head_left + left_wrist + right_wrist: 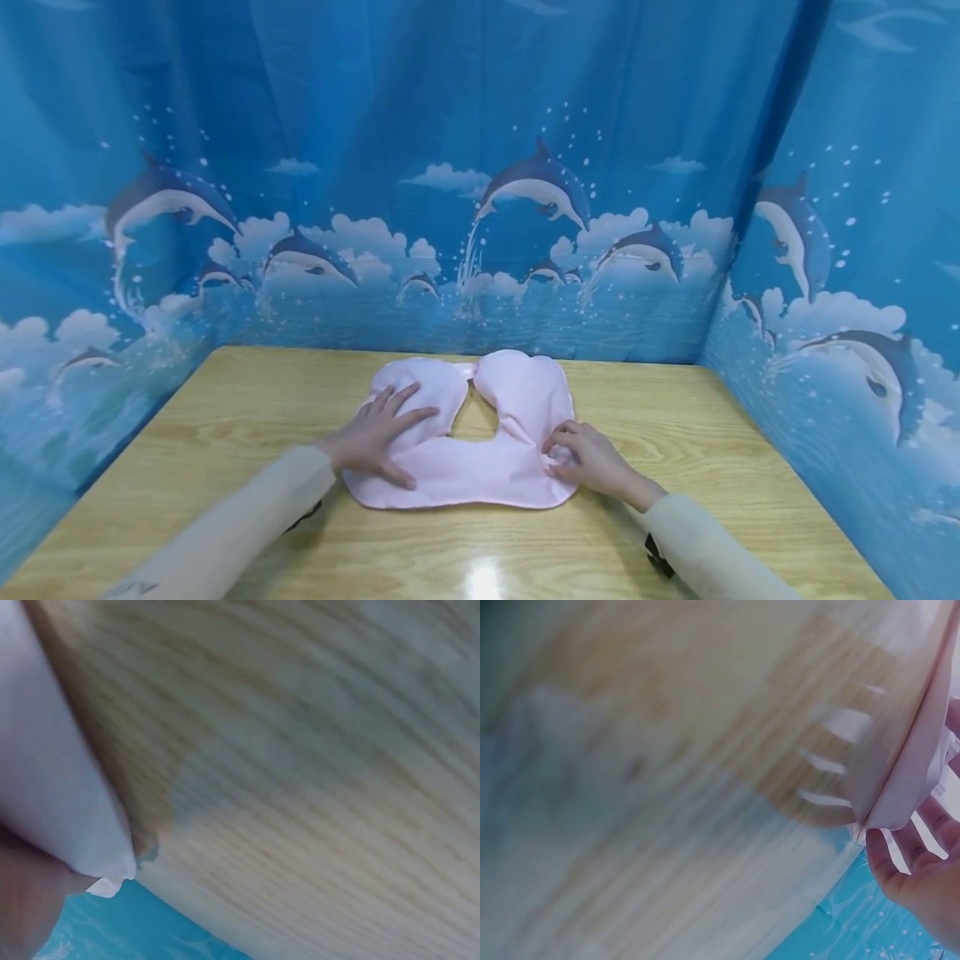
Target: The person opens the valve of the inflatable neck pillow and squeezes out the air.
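A pale pink U-shaped neck pillow [480, 475] lies rather flat on the table, its two rounded arms pointing away from me. A small whitish strap [467, 370] bridges the gap between the arm ends. Across the pillow's left side rests my left hand [375, 437], fingers spread, thumb toward the near edge. My right hand [592, 458] has its fingers bent at the right edge, where thumb and fingertips pinch the puckered cloth. The right wrist view shows the pillow's side [922, 761] with fingers [907, 847] against it. In the left wrist view, the pillow's side [52, 750] hides most of that hand.
The wood-grain table [255, 392] carries the pillow near its middle. Blue curtains [420, 92] printed with dolphins and clouds stand behind the table and along both sides. Beige sleeves [232, 517] cover my forearms. A bright light reflection shows at the near side.
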